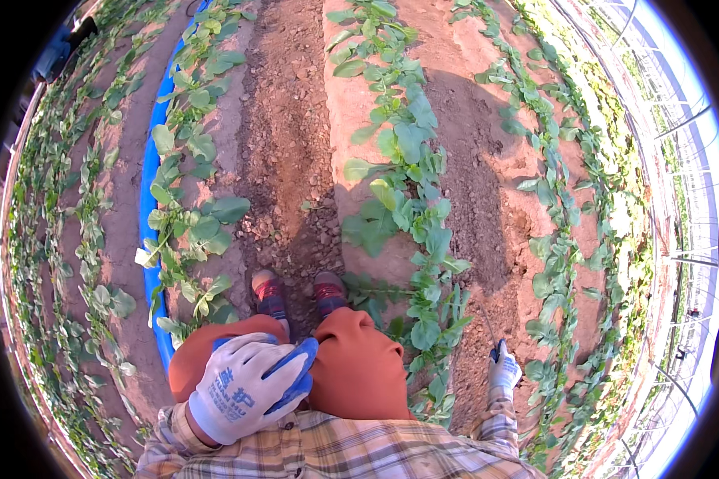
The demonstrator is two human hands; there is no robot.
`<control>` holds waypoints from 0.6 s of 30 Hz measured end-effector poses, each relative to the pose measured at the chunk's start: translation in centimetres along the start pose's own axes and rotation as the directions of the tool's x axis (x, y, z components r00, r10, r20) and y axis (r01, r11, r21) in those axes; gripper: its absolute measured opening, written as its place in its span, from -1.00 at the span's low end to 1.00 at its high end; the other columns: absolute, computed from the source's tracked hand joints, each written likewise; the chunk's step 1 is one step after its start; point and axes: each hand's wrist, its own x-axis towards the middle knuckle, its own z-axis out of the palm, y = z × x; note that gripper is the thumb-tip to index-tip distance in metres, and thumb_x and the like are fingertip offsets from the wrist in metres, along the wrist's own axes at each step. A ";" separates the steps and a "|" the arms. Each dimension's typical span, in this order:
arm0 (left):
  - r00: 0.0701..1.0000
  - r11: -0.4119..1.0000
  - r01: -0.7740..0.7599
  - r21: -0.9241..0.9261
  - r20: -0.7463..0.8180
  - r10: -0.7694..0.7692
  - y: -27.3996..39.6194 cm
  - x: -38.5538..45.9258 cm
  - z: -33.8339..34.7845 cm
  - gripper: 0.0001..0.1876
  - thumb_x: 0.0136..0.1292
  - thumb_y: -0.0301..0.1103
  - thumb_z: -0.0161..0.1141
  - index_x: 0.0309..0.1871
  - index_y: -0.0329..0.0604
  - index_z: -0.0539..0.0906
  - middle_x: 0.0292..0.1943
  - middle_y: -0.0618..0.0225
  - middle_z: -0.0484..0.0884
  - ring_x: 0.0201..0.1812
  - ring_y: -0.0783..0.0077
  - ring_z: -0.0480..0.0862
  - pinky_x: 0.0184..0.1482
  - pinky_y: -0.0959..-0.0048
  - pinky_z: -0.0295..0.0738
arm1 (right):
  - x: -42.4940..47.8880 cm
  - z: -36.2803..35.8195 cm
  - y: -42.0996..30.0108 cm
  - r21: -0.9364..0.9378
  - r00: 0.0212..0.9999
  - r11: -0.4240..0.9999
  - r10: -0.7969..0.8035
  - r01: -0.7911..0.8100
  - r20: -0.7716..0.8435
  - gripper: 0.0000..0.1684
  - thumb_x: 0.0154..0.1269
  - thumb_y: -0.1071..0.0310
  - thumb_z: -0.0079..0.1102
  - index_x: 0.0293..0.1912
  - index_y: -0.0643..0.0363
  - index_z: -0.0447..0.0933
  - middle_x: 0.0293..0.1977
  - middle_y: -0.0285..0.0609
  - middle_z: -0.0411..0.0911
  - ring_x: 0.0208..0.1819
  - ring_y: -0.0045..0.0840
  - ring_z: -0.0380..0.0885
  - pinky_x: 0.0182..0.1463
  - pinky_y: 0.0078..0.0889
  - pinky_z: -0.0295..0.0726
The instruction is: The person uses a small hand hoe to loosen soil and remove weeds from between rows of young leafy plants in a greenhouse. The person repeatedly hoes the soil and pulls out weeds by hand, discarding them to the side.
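Observation:
My left hand (251, 377) wears a white work glove with a blue coated palm and rests over my rust-coloured trousers (356, 371) at the knee. Its fingers are slightly bent, with a gap between some of them, and nothing shows in its grasp. Out to the right, my right hand (503, 368), gloved alike, is shut on the dark handle of a thin hand tool (489, 326). The tool's slender shaft reaches forward over the soil furrow, beside a row of leafy green plants (428, 299); its far tip is hard to make out.
A blue hose (150, 179) runs along the plant row (201, 227) on my left. My shoes (269, 293) stand in a furrow of loose soil (287, 120). More crop rows (554, 287) lie to the right, beside greenhouse hoops (683, 123). Part of another person (57, 54) shows far left.

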 end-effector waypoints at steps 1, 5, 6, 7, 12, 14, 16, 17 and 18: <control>1.000 1.000 0.001 0.001 -0.004 -0.001 0.1 -0.2 -0.1 -0.57 0.11 -0.19 0.27 0.07 -0.02 0.58 -0.19 0.46 0.60 -0.22 0.35 0.62 -0.12 0.35 0.48 | 0.3 0.0 -0.3 0.003 1.000 1.000 -0.011 0.011 -0.022 -0.30 0.15 0.14 0.24 0.30 -0.21 0.27 -0.33 -0.10 0.61 -0.26 -0.24 0.63 -0.20 -0.17 0.57; 0.999 1.000 -0.025 0.014 -0.033 0.025 0.4 -0.4 0.0 -0.59 0.10 -0.20 0.28 0.06 -0.01 0.59 -0.19 0.47 0.58 -0.22 0.37 0.61 -0.14 0.36 0.49 | 3.2 0.6 -1.7 0.317 0.969 0.948 0.046 0.035 -0.245 -0.29 0.21 0.13 0.17 0.34 -0.14 0.22 -0.26 -0.01 0.63 -0.27 -0.16 0.62 -0.18 -0.13 0.55; 0.998 1.000 -0.013 -0.009 -0.062 0.012 0.6 -0.7 0.3 -0.60 0.09 -0.20 0.29 0.03 -0.01 0.60 -0.19 0.47 0.57 -0.20 0.38 0.61 -0.13 0.37 0.50 | 4.1 -0.8 -3.5 0.363 0.972 0.932 0.079 0.007 -0.221 -0.30 0.23 0.14 0.14 0.35 -0.13 0.21 -0.22 0.00 0.63 -0.25 -0.14 0.62 -0.17 -0.13 0.54; 0.997 0.999 -0.025 -0.036 -0.069 0.023 0.6 -0.9 0.6 -0.60 0.09 -0.20 0.29 0.03 -0.01 0.60 -0.19 0.47 0.57 -0.20 0.38 0.61 -0.13 0.37 0.50 | 5.3 -1.3 -5.0 0.337 0.976 0.941 0.063 0.011 -0.207 -0.32 0.26 0.12 0.11 0.35 -0.14 0.20 -0.22 -0.02 0.63 -0.23 -0.16 0.62 -0.15 -0.14 0.55; 0.993 0.987 -0.109 -0.117 -0.052 0.104 0.5 -0.9 1.0 -0.59 0.11 -0.17 0.28 0.05 -0.03 0.60 -0.20 0.45 0.58 -0.16 0.34 0.61 -0.09 0.34 0.50 | 11.1 -4.2 -10.6 0.066 0.996 0.994 -0.092 0.092 -0.008 -0.51 0.29 0.02 0.00 0.15 0.00 0.41 -0.19 0.00 0.62 -0.14 -0.15 0.61 -0.10 -0.09 0.55; 0.990 0.982 -0.138 -0.127 -0.016 0.137 0.7 -1.4 1.2 -0.57 0.11 -0.15 0.27 0.07 -0.02 0.59 -0.16 0.46 0.58 -0.13 0.32 0.60 -0.06 0.32 0.50 | 12.0 -4.8 -11.0 0.046 0.993 0.992 -0.119 0.120 -0.017 -0.61 0.30 0.05 -0.02 0.03 0.01 0.45 -0.20 -0.04 0.62 -0.13 -0.16 0.61 -0.09 -0.09 0.55; 0.987 0.978 -0.160 -0.136 -0.016 0.159 0.8 -1.7 1.4 -0.57 0.12 -0.16 0.26 0.07 -0.01 0.59 -0.16 0.46 0.57 -0.13 0.32 0.60 -0.05 0.31 0.50 | 12.4 -6.2 -11.4 0.029 0.987 0.987 -0.158 0.158 -0.020 -0.67 0.30 0.06 -0.04 -0.08 0.03 0.48 -0.21 -0.05 0.63 -0.13 -0.17 0.61 -0.10 -0.10 0.56; 0.985 0.975 -0.173 -0.140 -0.017 0.172 0.9 -1.8 1.4 -0.58 0.13 -0.16 0.25 0.07 -0.01 0.59 -0.16 0.46 0.57 -0.13 0.32 0.60 -0.05 0.31 0.50 | 12.5 -6.7 -11.7 -0.013 0.984 0.985 -0.173 0.172 -0.039 -0.67 0.30 0.07 -0.04 -0.07 0.02 0.48 -0.21 -0.05 0.63 -0.13 -0.17 0.62 -0.10 -0.10 0.57; 0.987 0.976 -0.158 -0.150 -0.014 0.158 1.0 -1.8 1.3 -0.58 0.14 -0.18 0.23 0.09 -0.01 0.57 -0.16 0.46 0.58 -0.13 0.30 0.60 -0.05 0.30 0.50 | 12.3 -7.4 -12.2 -0.049 0.981 0.982 -0.186 0.183 -0.060 -0.67 0.31 0.07 -0.05 -0.07 0.02 0.48 -0.22 -0.05 0.63 -0.13 -0.18 0.62 -0.11 -0.11 0.57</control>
